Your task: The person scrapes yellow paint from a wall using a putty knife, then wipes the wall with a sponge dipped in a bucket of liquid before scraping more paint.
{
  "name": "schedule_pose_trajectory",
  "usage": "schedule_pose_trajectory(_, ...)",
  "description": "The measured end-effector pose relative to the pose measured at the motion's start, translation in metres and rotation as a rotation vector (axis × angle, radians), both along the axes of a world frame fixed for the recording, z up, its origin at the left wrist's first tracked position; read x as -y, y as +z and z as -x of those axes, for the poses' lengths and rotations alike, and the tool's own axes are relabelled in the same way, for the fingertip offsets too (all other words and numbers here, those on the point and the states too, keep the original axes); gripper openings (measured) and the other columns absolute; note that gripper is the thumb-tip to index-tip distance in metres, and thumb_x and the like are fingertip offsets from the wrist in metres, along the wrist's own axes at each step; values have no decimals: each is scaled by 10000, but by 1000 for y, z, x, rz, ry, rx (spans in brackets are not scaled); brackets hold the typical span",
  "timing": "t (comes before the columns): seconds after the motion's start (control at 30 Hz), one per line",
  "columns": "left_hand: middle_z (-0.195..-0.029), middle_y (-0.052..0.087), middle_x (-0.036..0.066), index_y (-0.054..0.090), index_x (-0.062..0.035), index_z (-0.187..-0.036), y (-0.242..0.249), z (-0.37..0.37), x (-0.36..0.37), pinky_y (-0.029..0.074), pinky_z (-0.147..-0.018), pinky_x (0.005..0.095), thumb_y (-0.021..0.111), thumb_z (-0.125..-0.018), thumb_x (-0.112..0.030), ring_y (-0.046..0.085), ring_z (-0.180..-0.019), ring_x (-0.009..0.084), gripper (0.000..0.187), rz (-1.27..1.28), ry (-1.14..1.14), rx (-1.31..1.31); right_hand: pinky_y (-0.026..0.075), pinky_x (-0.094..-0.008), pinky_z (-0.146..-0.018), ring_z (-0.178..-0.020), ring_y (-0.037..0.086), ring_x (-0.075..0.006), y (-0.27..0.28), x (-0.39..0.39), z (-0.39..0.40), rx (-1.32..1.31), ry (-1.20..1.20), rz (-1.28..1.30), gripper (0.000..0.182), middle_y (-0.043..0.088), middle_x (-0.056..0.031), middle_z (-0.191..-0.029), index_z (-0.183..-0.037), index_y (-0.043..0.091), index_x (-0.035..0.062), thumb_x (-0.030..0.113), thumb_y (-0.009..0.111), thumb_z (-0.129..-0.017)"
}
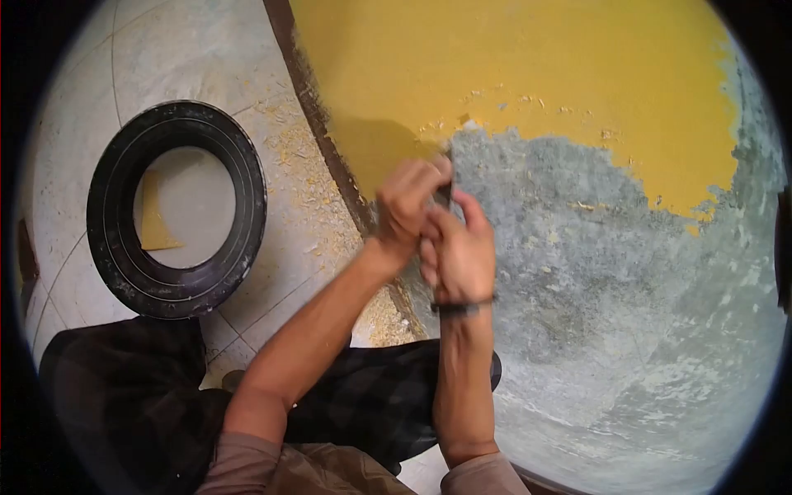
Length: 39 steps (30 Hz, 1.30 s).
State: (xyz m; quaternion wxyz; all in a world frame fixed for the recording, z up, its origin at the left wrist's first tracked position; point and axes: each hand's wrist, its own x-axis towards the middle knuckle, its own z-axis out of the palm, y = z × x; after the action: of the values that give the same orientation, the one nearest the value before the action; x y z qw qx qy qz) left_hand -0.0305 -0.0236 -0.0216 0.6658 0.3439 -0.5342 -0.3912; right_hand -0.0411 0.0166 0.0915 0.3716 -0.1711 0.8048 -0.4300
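My left hand (406,202) is closed around a dark, narrow scraper (445,191), whose edge lies against the wall where yellow paint meets grey. Just below it, my right hand (459,247) is also closed on the lower part of the tool, its thumb pointing up. Motion blur and the fingers hide much of the scraper. The wall's yellow paint (511,58) covers the upper part, and a rough grey surface (553,239) with a ragged border shows below. Small curled paint flakes (532,101) cling along that border.
A black round bucket (111,223) stands on the tiled floor (190,49) at left, with a yellow shape visible inside. Yellow paint chips (297,161) litter the floor along the dark brown wall base (309,91). My bent legs in dark trousers (363,392) are close below my arms.
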Motion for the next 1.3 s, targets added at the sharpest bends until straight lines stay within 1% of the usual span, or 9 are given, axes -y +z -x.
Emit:
schedule_pose_trajectory(0.1, -795, 575, 151, 602, -3, -902, -11, 1, 16, 459, -626, 411, 639, -741, -224, 579, -747, 347, 276, 9, 80, 37, 244, -246, -299, -357, 378, -66, -6, 27, 11, 143, 39, -41, 314, 485, -22, -598, -1189, 450, 36, 39, 523, -884)
schedule_pose_trajectory(0.37, -764, 556, 143, 606, -8, -911, 8, 2, -13, 452, -613, 402, 626, -760, -271, 573, -725, 341, 304, -29, -76, -59, 191, -226, -285, -344, 327, -49, 15, -13, -2, 49, 2, -31, 275, 461, -3, -589, -1171, 451, 71, 54, 520, -906)
schedule_pose_trajectory(0.57, -763, 565, 141, 602, -9, -914, -26, -4, 11, 450, -604, 392, 644, -704, -180, 574, -710, 337, 273, -78, -31, -1, 228, -228, -298, -359, 363, -63, -19, 19, -6, 64, 44, -38, 305, 484, -16, -614, -1182, 433, 61, 43, 512, -888)
schedule_pose_trajectory(0.7, -752, 550, 138, 623, -13, -947, -11, 6, -14, 439, -589, 395, 623, -752, -168, 563, -690, 330, 249, 51, -61, -150, 223, -235, -291, -354, 364, -64, -6, -9, -9, 0, 24, -5, 285, 483, -21, -611, -1170, 433, 65, 45, 508, -896)
schedule_pose_trajectory(0.83, -736, 542, 131, 629, -19, -953, -17, 2, -9, 438, -587, 396, 625, -767, -218, 559, -690, 330, 273, 13, -64, -65, 233, -244, -284, -343, 363, -72, -19, -10, -4, 6, -7, -31, 247, 477, -27, -594, -1138, 429, 57, 41, 497, -901)
schedule_pose_trajectory(0.9, -732, 543, 128, 627, -17, -946, -19, 4, -8, 438, -581, 398, 628, -766, -224, 558, -689, 332, 274, 9, -80, -87, 238, -253, -285, -345, 369, -81, -29, -8, -1, -138, 72, -26, 250, 485, -30, -598, -1137, 432, 53, 45, 498, -897)
schedule_pose_trajectory(1.0, -740, 559, 130, 611, -13, -908, -14, 6, -8, 447, -582, 393, 631, -746, -151, 567, -682, 324, 214, 24, -3, -53, 253, -266, -295, -356, 405, -91, -19, -4, 8, -33, 32, -19, 246, 497, -43, -599, -1114, 461, 49, 29, 518, -875)
schedule_pose_trajectory(1.13, -743, 568, 132, 600, -19, -858, -2, -4, -16, 450, -598, 386, 613, -775, -111, 575, -678, 318, 125, 15, -72, -49, 248, -279, -296, -352, 428, -101, -8, -10, 8, 64, 27, 25, 257, 501, -65, -589, -1108, 478, 38, 11, 520, -856)
schedule_pose_trajectory(1.3, -734, 539, 137, 609, 5, -896, -3, 11, -24, 439, -577, 353, 637, -750, -131, 558, -655, 282, 201, 28, -98, -176, 245, -280, -301, -351, 402, -100, 0, -19, 14, -28, 29, -56, 242, 484, -44, -578, -1095, 491, 53, 28, 519, -856)
